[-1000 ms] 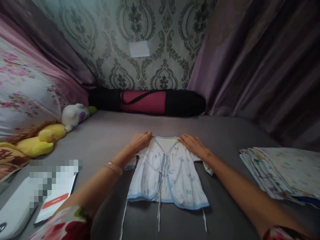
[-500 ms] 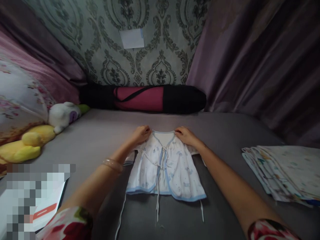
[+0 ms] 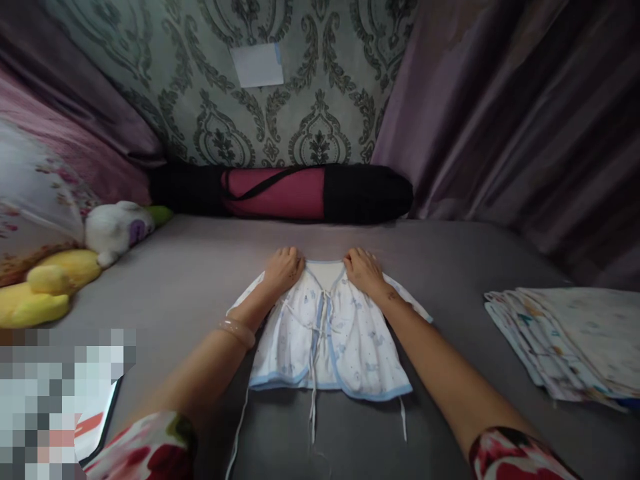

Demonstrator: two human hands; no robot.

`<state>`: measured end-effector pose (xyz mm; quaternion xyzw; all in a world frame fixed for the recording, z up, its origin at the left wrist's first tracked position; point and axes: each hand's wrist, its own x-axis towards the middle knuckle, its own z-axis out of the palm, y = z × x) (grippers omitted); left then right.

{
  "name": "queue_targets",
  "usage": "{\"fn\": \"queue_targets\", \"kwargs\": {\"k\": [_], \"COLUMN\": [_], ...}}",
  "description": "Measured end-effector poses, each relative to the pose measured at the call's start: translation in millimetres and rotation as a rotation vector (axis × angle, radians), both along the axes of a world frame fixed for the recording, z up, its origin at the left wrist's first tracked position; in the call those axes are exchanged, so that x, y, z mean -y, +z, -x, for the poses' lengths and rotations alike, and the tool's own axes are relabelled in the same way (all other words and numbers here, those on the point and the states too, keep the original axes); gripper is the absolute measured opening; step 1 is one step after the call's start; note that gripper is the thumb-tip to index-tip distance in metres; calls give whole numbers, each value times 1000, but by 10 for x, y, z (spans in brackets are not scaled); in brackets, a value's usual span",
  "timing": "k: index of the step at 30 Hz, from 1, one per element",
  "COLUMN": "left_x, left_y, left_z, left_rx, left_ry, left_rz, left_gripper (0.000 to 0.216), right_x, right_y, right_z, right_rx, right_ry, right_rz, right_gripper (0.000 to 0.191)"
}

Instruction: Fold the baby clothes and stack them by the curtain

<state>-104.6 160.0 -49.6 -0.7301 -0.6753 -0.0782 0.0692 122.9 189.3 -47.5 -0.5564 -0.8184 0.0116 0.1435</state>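
A small white baby shirt (image 3: 350, 347) with pale blue trim, a faint print and thin white ties lies front up on the grey sheet. My left hand (image 3: 284, 268) rests at the shirt's left shoulder, its fingers curled over the cloth beside the neckline. At the opposite shoulder, my right hand (image 3: 364, 270) has its fingers closed on the fabric in the same way. Both sleeves stick out sideways, partly covered by my wrists. The ties hang down the front and past the hem onto the sheet.
On the right sits a stack of folded printed cloths (image 3: 575, 340). A black and red long bag (image 3: 280, 193) lies along the wall. At left are a yellow plush toy (image 3: 50, 287), a white plush toy (image 3: 117, 230) and a partly blurred phone (image 3: 97, 427).
Both hands have turned flatter over the shoulders, with their backs more upward. The sleeves now spread further out to the sides. The view has shifted slightly.
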Motion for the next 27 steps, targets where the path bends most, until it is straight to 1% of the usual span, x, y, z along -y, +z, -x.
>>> {"fn": "queue_targets", "kwargs": {"k": [2,4,7,9,11,12,14,16,17,20,21,23,25,27], "left_x": [-14,-31,-58,-65,-49,-32,14,62,81,113,117,120,124,133], "left_y": [-27,-25,40,122,219,265,336,367,366,306,271,183,77,-42], "left_z": [6,7,6,13,15,5,-64,-222,-335,-753,-894,-1140,-1312,-1406], "left_rx": [-48,-82,-111,-94,-65,-56,-44,-5,29,167,216,291,323,346], "left_ry": [-25,-41,-62,-43,-4,14,25,-17,-69,-296,-360,-436,-462,-464], "left_rz": [-2,26,108,183,233,230,167,93,71,67,65,46,24,-22], "left_gripper": [36,37,37,37,37,37,37,34,32,25,25,25,24,23], "right_x": [13,6,-34,-37,17,66,199,352,427,595,630,673,695,705], "right_y": [-10,23,185,339,467,506,522,469,430,331,317,318,339,358], "right_z": [34,59,-24,-226,-545,-731,-1099,-1388,-1485,-1588,-1581,-1546,-1515,-1497], "right_rx": [-20,-78,-189,-250,-305,-326,-350,-362,-367,-385,-385,-350,-272,-219], "right_ry": [-16,-22,7,8,-46,-91,-185,-285,-329,-405,-413,-408,-375,-326], "right_rz": [13,77,213,255,264,273,330,431,487,619,654,714,737,720], "right_gripper": [23,23,23,24,27,27,27,26,25,23,23,25,26,22]}}
